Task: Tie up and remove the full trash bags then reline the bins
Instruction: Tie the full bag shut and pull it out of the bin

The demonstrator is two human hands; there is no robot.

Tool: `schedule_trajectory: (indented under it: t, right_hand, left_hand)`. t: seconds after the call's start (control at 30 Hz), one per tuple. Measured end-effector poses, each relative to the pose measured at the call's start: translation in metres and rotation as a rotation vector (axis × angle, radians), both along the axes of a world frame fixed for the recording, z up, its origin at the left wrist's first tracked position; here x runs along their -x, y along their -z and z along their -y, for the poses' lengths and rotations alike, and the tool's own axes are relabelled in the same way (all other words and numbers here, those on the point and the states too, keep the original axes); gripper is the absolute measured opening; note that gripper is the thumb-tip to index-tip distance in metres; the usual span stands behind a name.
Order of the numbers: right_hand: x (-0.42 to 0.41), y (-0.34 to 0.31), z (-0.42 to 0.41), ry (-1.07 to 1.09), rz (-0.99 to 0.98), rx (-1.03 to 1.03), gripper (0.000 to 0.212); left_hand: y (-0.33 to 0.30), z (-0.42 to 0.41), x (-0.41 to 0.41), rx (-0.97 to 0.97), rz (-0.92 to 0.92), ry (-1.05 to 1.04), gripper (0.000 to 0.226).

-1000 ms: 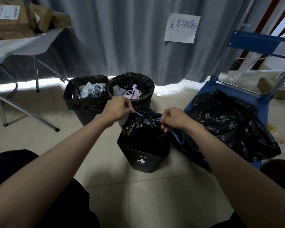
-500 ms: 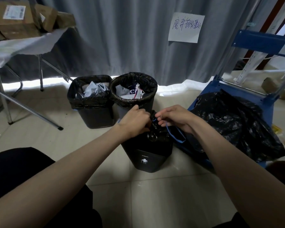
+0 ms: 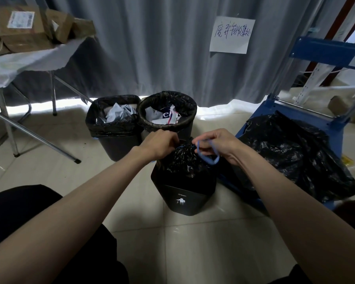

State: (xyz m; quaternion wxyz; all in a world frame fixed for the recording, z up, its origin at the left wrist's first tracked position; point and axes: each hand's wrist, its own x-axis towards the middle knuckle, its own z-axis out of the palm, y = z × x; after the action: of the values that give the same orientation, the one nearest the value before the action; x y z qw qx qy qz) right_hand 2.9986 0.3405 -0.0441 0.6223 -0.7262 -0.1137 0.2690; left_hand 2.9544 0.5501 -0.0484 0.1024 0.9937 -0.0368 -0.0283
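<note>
— Head view, nearest first: what are the hands doing?
— The left hand [image 3: 159, 143] grips the gathered neck of the black trash bag [image 3: 184, 163]; the right hand [image 3: 217, 142] pinches its blue drawstring [image 3: 208, 157], which hangs in a loop.
— Where is that bag?
— It sits in the front bin [image 3: 184, 198], the one with the white figure, on the tiled floor [image 3: 172, 253].
— And farther back?
— A filled black bag [image 3: 295, 160] lies on a blue cart [image 3: 324, 124] to the right. Behind stand a square bin [image 3: 115, 144] and a round bin [image 3: 188, 130], both lined and holding paper, before a grey curtain [image 3: 152, 48].
</note>
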Motion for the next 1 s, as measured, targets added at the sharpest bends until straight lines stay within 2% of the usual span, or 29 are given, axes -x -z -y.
schedule_trajectory:
  t: [0.17, 0.3, 0.4, 0.53, 0.67, 0.8, 0.9, 1.0]
  right_hand:
    - [-0.002, 0.006, -0.002, 0.0, 0.116, 0.026, 0.011]
    - [-0.005, 0.008, -0.011, 0.042, 0.095, -0.056, 0.017]
    - [-0.005, 0.007, -0.018, 0.109, 0.081, -0.088, 0.019]
    - [-0.005, 0.003, -0.023, 0.162, 0.106, -0.083, 0.025]
    - [-0.005, -0.001, -0.033, 0.221, 0.021, -0.039, 0.028]
    - [-0.005, -0.006, -0.041, 0.191, -0.069, 0.002, 0.035]
    - [-0.004, -0.005, -0.043, 0.138, 0.05, 0.078, 0.031]
    - [-0.006, -0.001, -0.043, 0.142, 0.134, 0.094, 0.031]
  left_hand:
    - [-0.001, -0.002, -0.002, 0.04, -0.075, 0.011, 0.009]
    - [-0.004, -0.002, -0.001, 0.087, -0.137, 0.062, 0.01]
    - [-0.018, -0.005, -0.002, 0.101, -0.081, 0.055, 0.003]
    - [-0.046, -0.009, -0.005, 0.111, -0.012, 0.033, 0.005]
    - [-0.067, -0.005, -0.004, 0.106, 0.044, 0.034, 0.01]
    - [-0.079, 0.007, -0.003, 0.01, 0.176, 0.101, 0.011]
    - [-0.082, 0.013, -0.003, -0.063, 0.304, 0.173, 0.013]
    - [-0.083, 0.015, -0.004, -0.044, 0.36, 0.178, 0.013]
